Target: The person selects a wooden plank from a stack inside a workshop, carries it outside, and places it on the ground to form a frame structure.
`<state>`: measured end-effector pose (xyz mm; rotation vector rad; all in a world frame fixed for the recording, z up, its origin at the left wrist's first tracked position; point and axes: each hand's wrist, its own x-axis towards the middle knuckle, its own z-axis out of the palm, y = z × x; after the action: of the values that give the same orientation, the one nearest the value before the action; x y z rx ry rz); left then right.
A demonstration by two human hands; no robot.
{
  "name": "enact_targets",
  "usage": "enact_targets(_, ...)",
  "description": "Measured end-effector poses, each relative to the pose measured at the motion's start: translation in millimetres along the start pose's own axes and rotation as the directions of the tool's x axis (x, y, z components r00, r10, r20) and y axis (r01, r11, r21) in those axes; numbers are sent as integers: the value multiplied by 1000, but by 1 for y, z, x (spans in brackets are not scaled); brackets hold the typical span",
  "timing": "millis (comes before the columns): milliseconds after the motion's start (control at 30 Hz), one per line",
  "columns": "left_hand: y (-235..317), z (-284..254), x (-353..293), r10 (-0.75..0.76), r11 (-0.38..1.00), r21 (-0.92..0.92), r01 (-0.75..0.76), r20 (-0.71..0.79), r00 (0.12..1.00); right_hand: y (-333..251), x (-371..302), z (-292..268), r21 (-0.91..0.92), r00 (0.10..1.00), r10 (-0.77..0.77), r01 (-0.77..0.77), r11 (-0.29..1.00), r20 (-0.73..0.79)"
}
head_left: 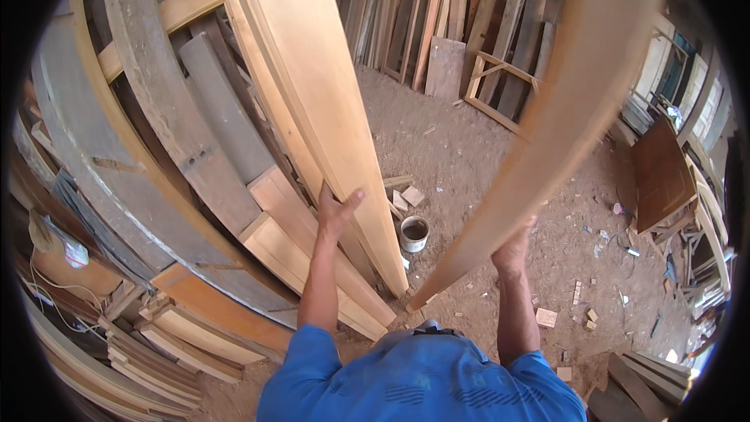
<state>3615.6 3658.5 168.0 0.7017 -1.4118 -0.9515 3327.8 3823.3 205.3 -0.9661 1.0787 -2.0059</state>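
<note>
A long, light-coloured wooden board (312, 70) with a stepped edge leans up and away on the left. My left hand (336, 212) grips its left edge, thumb on the front face and the other fingers partly hidden. On the right, a second long wooden plank (539, 137) rises steeply, its upper part smeared by motion. My right hand (513, 252) holds that plank by its right edge, low down; most of the fingers are hidden by the wood. The lower ends of both pieces come close together in front of my chest.
A small bucket (413, 234) stands on the dirt floor between the boards. Wood offcuts (546, 317) lie scattered around. Large grey planks (160, 101) are stacked at left. More timber (422, 16) and a wooden frame (500, 90) lean at the back. A brown panel (664, 172) stands right.
</note>
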Motion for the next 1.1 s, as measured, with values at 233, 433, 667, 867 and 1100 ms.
enact_targets(233,12,28,-31,20,999,27,-21,20,1000,2,20,42,-292,914,11,119,949,406)
enact_targets(433,38,40,-51,44,997,55,-45,20,999,31,34,34,-224,917,-73,172,959,392)
enact_targets(667,38,32,-62,134,988,83,-129,-55,989,9,16,58,-183,892,-90,188,965,442)
enact_targets(867,28,25,-59,118,975,206,-88,-137,984,19,9,46,-195,895,-64,165,967,441)
enact_targets(1100,33,12,-51,100,968,242,-61,-153,983,22,10,46,-177,911,-93,177,968,403)
